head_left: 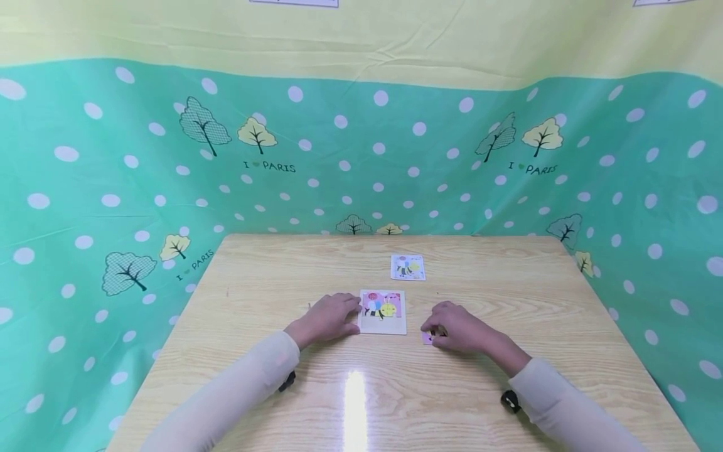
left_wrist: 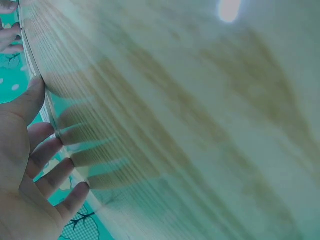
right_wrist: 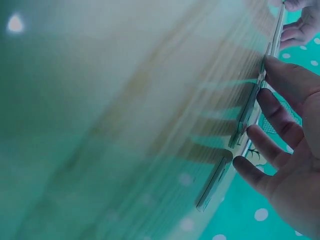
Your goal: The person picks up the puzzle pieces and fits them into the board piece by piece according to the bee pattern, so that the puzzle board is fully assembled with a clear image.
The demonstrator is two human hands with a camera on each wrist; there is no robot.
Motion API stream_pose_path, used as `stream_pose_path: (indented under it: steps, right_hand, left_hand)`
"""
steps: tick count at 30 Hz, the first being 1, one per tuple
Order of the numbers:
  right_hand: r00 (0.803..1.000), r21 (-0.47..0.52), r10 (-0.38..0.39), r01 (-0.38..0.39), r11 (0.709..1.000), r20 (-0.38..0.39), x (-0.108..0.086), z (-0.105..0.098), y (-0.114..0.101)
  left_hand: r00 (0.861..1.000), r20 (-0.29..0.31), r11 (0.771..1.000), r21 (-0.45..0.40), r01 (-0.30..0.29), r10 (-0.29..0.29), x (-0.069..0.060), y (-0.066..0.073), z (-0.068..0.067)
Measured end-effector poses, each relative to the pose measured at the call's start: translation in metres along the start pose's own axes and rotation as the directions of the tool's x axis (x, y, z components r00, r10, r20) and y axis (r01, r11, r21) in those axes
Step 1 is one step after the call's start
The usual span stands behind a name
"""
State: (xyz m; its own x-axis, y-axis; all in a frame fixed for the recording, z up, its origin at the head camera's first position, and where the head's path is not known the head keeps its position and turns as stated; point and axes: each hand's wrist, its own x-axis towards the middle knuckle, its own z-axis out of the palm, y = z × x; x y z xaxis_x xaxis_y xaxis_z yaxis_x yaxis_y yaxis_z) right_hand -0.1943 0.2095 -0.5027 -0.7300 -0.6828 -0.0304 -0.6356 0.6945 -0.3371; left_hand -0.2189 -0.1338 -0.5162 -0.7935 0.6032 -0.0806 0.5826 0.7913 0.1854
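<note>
A white square puzzle tray (head_left: 382,324) lies mid-table, its upper part filled with pieces of a yellow-and-black bee picture on pink; its lower part shows bare white. My left hand (head_left: 334,317) rests on the table against the tray's left side, its fingertips touching the edge. In the left wrist view the left fingers (left_wrist: 54,178) are spread and fairly straight. Right of the tray, my right hand (head_left: 456,328) pinches a pink puzzle piece (head_left: 427,339) between thumb and forefinger, partly covering it. In the right wrist view another flat piece (right_wrist: 212,185) lies near the little finger.
Behind the tray lies a small square card (head_left: 408,267) with a similar bee picture. The wooden table (head_left: 271,263) meets a green polka-dot cloth (head_left: 316,163) at the back and sides. A bright light reflection crosses the table's front.
</note>
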Motion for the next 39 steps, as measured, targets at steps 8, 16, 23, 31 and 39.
stream_pose_path:
  steps: [8, 16, 23, 31, 39]
  right_hand:
    - [0.999, -0.027, 0.004, -0.003, 1.000, 0.032, 0.002, 0.000, 0.003]
    - [0.999, -0.037, 0.005, -0.004, 0.999, 0.032, 0.003, -0.001, 0.003]
    - [1.000, -0.042, 0.016, -0.015, 0.999, 0.025, 0.008, -0.004, -0.002]
    - [1.000, -0.025, 0.008, -0.008, 1.000, 0.000, 0.023, -0.005, -0.008]
    - [1.000, 0.027, -0.001, 0.001, 1.000, 0.012, 0.042, -0.001, -0.025]
  left_hand:
    - [1.000, -0.002, 1.000, -0.003, -0.002, 0.002, -0.001, 0.000, 0.000]
    - [1.000, -0.006, 1.000, -0.001, 0.000, 0.000, -0.002, -0.001, 0.000]
    - [1.000, -0.007, 1.000, -0.001, -0.004, 0.004, -0.002, 0.000, 0.000]
    - [1.000, -0.014, 1.000, 0.004, -0.008, 0.008, -0.001, 0.000, 0.001]
    - [1.000, -0.025, 1.000, 0.015, -0.019, 0.019, -0.002, 0.000, 0.001]
